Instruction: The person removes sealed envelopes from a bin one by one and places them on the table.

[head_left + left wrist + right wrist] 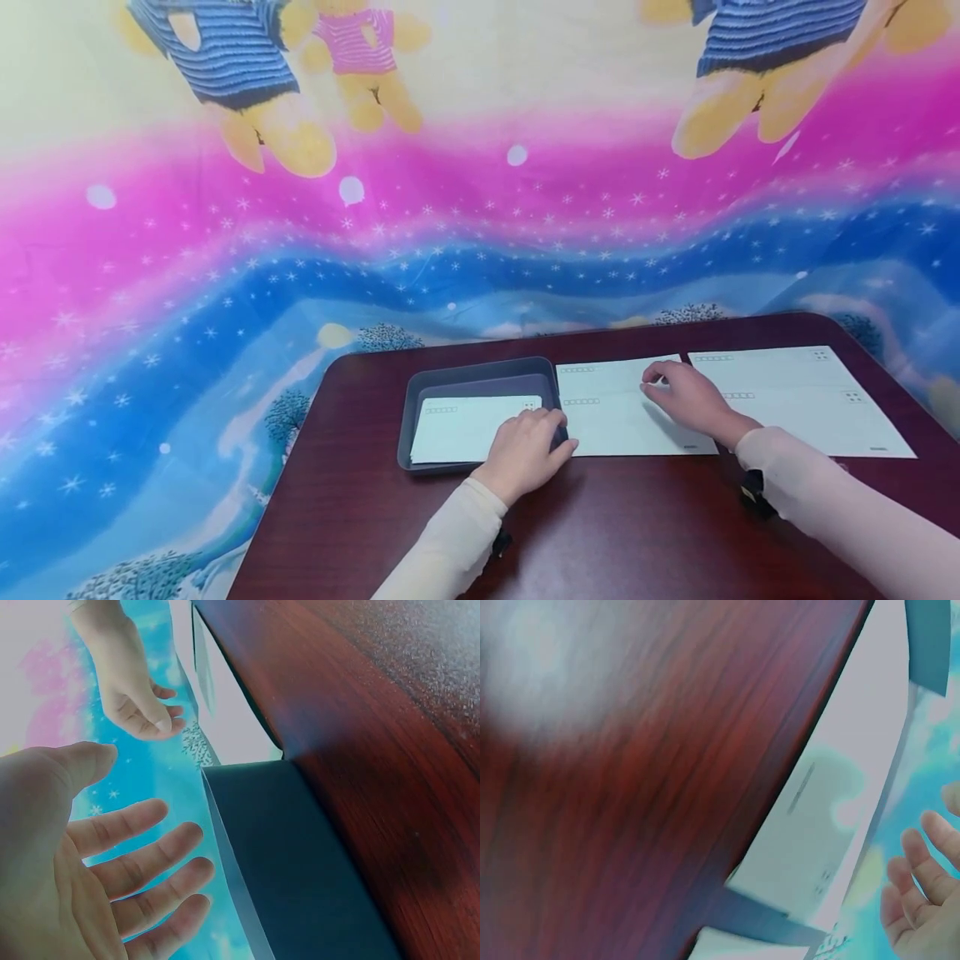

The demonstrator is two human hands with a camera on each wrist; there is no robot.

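White envelopes point(465, 433) printed with small postcode boxes lie in a dark grey tray point(408, 417). Over the tray's right front corner is my left hand point(525, 450); in the left wrist view its fingers are spread and relaxed, holding nothing, above the tray wall point(277, 847). My right hand point(690, 400) hovers above the middle envelopes point(607, 425), which lie overlapped right beside the tray. Its fingers point(922, 870) are loosely bent with nothing between them, and it casts a shadow on the paper. A further overlapped pair of envelopes point(825, 417) lies to the right.
Everything rests on a dark red-brown wooden table point(600, 533) with rounded back corners. Behind it hangs a colourful cloth point(450, 208) with bears and snowflakes. A narrow strip of table separates the two envelope groups.
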